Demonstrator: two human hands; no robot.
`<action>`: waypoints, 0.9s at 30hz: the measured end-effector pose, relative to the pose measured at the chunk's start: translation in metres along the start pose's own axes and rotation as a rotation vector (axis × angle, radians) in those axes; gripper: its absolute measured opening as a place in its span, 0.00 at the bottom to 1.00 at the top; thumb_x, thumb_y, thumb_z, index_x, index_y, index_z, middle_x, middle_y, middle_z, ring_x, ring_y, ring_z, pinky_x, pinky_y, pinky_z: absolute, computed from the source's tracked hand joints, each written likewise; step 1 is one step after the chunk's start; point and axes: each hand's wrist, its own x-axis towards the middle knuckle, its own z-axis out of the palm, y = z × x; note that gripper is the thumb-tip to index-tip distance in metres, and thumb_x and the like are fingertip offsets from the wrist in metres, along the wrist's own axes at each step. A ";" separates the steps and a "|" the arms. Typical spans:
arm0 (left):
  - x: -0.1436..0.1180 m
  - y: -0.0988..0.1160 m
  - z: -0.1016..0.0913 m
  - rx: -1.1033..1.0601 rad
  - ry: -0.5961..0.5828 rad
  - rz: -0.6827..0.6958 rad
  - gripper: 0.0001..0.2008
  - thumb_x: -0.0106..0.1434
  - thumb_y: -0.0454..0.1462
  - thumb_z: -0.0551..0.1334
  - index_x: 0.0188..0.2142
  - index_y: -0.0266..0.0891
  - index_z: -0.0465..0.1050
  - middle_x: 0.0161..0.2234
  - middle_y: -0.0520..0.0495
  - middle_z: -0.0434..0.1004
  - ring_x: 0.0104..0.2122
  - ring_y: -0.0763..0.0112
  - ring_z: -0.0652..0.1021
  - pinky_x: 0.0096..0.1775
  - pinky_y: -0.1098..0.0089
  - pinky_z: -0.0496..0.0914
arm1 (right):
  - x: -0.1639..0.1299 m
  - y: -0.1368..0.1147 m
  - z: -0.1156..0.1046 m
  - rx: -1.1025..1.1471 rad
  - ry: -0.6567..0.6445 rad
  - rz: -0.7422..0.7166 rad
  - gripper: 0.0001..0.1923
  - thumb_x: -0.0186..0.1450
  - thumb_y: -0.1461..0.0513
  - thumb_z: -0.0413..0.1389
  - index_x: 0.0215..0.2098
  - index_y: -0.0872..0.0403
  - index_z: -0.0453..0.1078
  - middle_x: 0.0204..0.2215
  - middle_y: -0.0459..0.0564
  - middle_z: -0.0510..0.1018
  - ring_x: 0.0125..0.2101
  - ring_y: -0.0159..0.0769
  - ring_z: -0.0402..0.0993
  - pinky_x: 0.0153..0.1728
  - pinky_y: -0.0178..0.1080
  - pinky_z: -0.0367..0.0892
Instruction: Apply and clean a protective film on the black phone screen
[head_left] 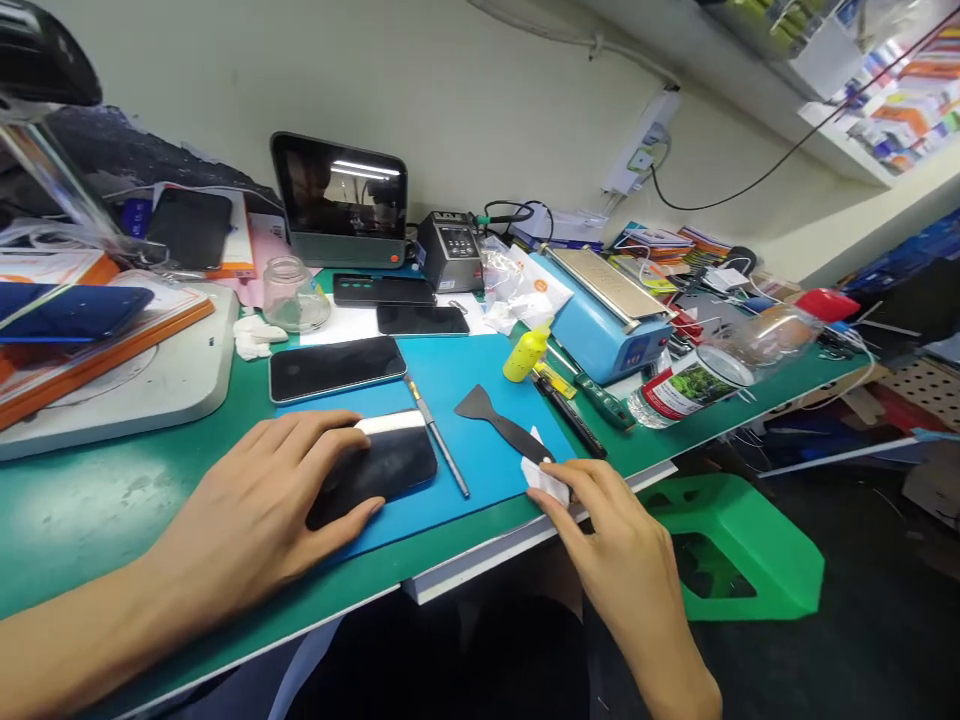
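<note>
My left hand (pixel 262 500) lies over a dark phone (pixel 397 462) on the blue mat, gripping it with fingers along the far side and thumb on the near side. A white strip (pixel 390 423) runs along the phone's far edge. At the mat's right front, my right hand (pixel 622 540) pinches a crumpled white tissue (pixel 546 482) between thumb and fingers. The tissue is by the handle end of a black plastic scraper (pixel 502 422). Between the phone and scraper is a thin brush (pixel 442 445). Behind my left hand, a larger phone (pixel 337 368) lies face up.
A yellow bottle (pixel 526 355), a green screwdriver (pixel 604 402) and a blue heating plate machine (pixel 600 310) are to the right. Farther back are a glass jar (pixel 289 295) and a dark-screened device (pixel 341 200). A green plastic bin (pixel 780 540) stands below the table edge.
</note>
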 end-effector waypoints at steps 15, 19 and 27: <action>0.006 0.002 -0.006 -0.002 -0.054 -0.003 0.19 0.76 0.50 0.63 0.58 0.42 0.67 0.55 0.40 0.79 0.54 0.47 0.79 0.54 0.49 0.69 | 0.031 -0.014 0.011 0.308 0.342 0.179 0.08 0.78 0.54 0.63 0.45 0.50 0.78 0.32 0.46 0.83 0.30 0.36 0.79 0.30 0.37 0.73; 0.007 0.003 -0.007 0.001 -0.068 -0.018 0.20 0.76 0.51 0.63 0.58 0.42 0.67 0.55 0.40 0.79 0.53 0.47 0.80 0.53 0.48 0.70 | 0.061 -0.035 0.038 0.319 0.229 -0.020 0.03 0.77 0.60 0.65 0.43 0.48 0.79 0.39 0.46 0.84 0.39 0.37 0.82 0.41 0.39 0.76; 0.007 0.004 -0.007 -0.046 -0.078 -0.035 0.20 0.75 0.49 0.64 0.58 0.42 0.69 0.56 0.39 0.79 0.53 0.46 0.79 0.54 0.46 0.72 | 0.096 -0.038 0.084 0.246 -0.154 -0.477 0.11 0.78 0.69 0.59 0.52 0.52 0.82 0.46 0.50 0.89 0.46 0.39 0.86 0.51 0.41 0.79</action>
